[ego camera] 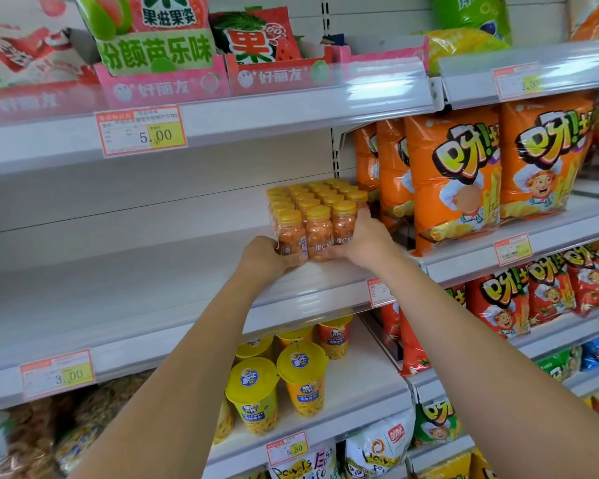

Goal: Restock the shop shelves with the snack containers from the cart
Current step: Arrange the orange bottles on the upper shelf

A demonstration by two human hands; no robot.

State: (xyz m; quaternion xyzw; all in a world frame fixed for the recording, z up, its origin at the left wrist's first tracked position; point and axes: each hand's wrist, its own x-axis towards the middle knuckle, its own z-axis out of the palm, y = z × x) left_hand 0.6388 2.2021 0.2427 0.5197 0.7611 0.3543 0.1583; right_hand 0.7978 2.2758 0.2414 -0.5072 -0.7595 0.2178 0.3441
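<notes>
White metal shelves fill the view under even light; orange snack bags sit at three o'clock.

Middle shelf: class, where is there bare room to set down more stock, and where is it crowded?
The middle shelf is bare left of the wrapped bottle pack, out to the frame's left edge. Both hands, left hand and right hand, grip that pack. Right of it, the orange snack bags stand tightly packed.
</notes>
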